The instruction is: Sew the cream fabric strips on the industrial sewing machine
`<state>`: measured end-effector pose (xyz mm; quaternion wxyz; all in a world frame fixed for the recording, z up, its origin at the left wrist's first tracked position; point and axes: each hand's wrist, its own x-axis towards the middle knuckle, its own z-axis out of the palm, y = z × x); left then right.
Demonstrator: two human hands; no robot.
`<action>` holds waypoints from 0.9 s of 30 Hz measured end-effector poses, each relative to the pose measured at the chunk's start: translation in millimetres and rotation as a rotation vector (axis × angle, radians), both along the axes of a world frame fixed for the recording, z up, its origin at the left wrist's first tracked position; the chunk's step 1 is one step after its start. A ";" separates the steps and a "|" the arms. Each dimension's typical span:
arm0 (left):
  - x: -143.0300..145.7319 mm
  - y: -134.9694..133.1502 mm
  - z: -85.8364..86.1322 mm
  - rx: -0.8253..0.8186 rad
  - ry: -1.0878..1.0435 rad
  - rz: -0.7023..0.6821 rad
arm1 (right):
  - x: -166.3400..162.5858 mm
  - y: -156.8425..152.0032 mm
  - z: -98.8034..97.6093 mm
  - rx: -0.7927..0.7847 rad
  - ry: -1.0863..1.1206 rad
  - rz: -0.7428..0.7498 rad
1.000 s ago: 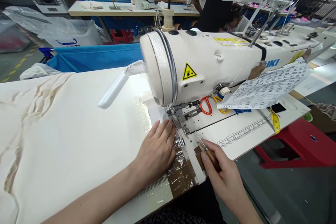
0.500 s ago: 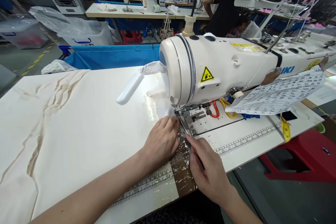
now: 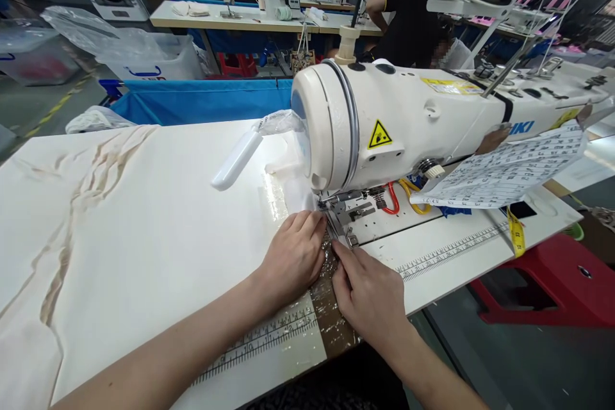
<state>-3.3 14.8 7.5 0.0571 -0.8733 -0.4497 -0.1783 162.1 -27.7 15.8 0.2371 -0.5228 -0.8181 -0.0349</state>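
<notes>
My left hand (image 3: 293,256) lies flat on a piece of white fabric (image 3: 294,195), fingertips just left of the presser foot (image 3: 336,208) of a cream sewing machine (image 3: 408,115). My right hand (image 3: 368,291) is closed in a pinch right beside it, fingertips at the fabric's edge in front of the foot. The two hands touch. A thin wooden-handled tool seen in this hand earlier is hidden under the fingers now. Both hands rest over a patch of shiny brown tape (image 3: 331,317) on the white table (image 3: 144,218).
Red and yellow scissors (image 3: 398,195) lie behind the needle, under a printed paper chart (image 3: 514,166). A yellow tape measure (image 3: 515,234) hangs off the table's right end, above a red stool (image 3: 552,282). A blue bin (image 3: 202,99) stands behind; a person in black (image 3: 413,19) works farther back.
My right hand slid left and forward from the table's front edge to the presser foot, meeting my left hand. The tool, plainly visible before, is now covered. The left hand stayed put.
</notes>
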 end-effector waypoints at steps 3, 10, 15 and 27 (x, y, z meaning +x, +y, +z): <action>-0.4 0.2 0.3 -0.007 0.001 -0.006 | -3.2 2.6 2.5 0.004 -0.051 -0.006; -2.2 1.5 1.7 -0.033 -0.024 -0.007 | -12.2 3.2 7.6 -0.024 -0.174 -0.024; -5.8 5.6 0.9 -0.053 -0.020 0.013 | -16.9 6.9 8.1 -0.040 -0.181 -0.020; -35.9 -33.4 46.6 -0.169 0.086 0.001 | 29.9 -44.7 -0.1 -0.467 0.548 0.042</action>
